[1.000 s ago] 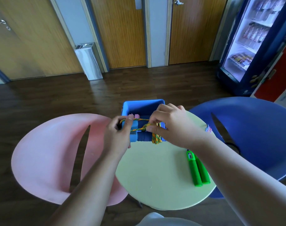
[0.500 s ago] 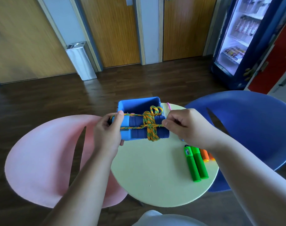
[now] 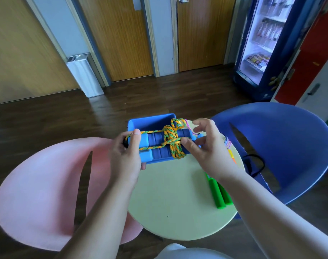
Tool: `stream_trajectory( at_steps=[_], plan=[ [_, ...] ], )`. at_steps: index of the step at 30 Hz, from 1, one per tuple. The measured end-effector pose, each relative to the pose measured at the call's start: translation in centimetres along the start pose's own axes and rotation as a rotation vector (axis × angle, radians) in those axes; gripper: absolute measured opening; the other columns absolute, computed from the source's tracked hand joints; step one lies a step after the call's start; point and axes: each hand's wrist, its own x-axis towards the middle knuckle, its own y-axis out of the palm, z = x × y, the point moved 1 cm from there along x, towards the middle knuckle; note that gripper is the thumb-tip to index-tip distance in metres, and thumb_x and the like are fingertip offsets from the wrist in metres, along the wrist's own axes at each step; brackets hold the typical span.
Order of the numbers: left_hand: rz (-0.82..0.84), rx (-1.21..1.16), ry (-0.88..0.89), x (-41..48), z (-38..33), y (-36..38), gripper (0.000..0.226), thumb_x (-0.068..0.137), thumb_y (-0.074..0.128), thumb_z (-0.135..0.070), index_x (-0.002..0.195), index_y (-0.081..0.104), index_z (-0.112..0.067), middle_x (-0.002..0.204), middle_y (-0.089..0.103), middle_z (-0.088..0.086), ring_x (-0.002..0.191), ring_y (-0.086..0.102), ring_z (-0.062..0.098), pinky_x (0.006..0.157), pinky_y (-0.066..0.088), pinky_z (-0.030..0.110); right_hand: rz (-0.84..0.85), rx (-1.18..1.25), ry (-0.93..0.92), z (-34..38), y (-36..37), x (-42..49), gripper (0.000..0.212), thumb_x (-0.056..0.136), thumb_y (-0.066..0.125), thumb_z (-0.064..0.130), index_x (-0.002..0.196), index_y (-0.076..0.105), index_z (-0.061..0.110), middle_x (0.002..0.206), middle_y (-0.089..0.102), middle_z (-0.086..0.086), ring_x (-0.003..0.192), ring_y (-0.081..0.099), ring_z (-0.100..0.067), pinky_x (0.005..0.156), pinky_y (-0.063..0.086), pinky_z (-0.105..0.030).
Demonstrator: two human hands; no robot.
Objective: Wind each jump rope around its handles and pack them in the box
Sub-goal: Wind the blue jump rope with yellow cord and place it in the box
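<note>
A jump rope with two blue handles (image 3: 159,147) is held side by side above the near edge of the blue box (image 3: 150,123). An orange-and-green cord (image 3: 173,141) is wound around the handles near their right end, with a loop sticking up. My left hand (image 3: 127,156) grips the left ends of the handles, thumb pressing the cord on top. My right hand (image 3: 204,144) touches the wound cord with its thumb; the other fingers are spread. A green-handled jump rope (image 3: 218,193) lies on the table under my right forearm.
The round pale-green table (image 3: 174,199) stands between a pink chair (image 3: 38,184) on the left and a blue chair (image 3: 290,146) on the right. A pink-purple cord (image 3: 227,143) and an orange handle (image 3: 232,157) lie by my right wrist. A black cord (image 3: 252,165) rests on the blue chair.
My right hand has let the cord end go and opened its fingers, moving in against the wound coil. The handles and my left hand have stayed in place over the box.
</note>
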Motion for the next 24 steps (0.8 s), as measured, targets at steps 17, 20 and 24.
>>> stream_trajectory(
  at_steps=[17, 20, 24],
  plan=[
    [0.043, -0.043, -0.055, -1.2, 0.4, -0.3, 0.018, 0.101, 0.064, -0.037, 0.088, 0.068, -0.026, 0.083, 0.068, -0.003, 0.055, 0.055, 0.022, 0.042, 0.041, 0.026, 0.256, 0.248, 0.174, -0.4, 0.4, 0.1, 0.038, 0.105, 0.057, 0.015, 0.140, 0.049, 0.025, 0.114, 0.066, -0.016, 0.069, 0.068, -0.022, 0.058, 0.058, -0.040],
    [0.069, -0.011, -0.029, -1.4, 0.3, -0.5, 0.013, 0.103, 0.060, -0.037, 0.094, 0.068, -0.030, 0.094, 0.072, -0.005, 0.056, 0.063, 0.021, 0.042, 0.044, 0.028, 0.246, 0.133, 0.079, 0.2, 0.9, -0.2, 0.031, 0.108, 0.048, 0.030, 0.138, 0.048, 0.025, 0.098, 0.064, -0.001, 0.069, 0.061, -0.006, 0.056, 0.050, -0.022],
    [0.186, 0.019, 0.011, -1.3, 0.3, -0.7, 0.007, 0.101, 0.062, -0.041, 0.100, 0.067, -0.046, 0.105, 0.066, 0.019, 0.067, 0.071, 0.043, 0.042, 0.043, 0.028, 0.153, 0.160, -0.001, 1.0, 1.6, 0.0, 0.037, 0.109, 0.033, 0.045, 0.120, 0.054, 0.017, 0.085, 0.050, 0.006, 0.069, 0.047, -0.004, 0.064, 0.041, -0.019]
  ],
)
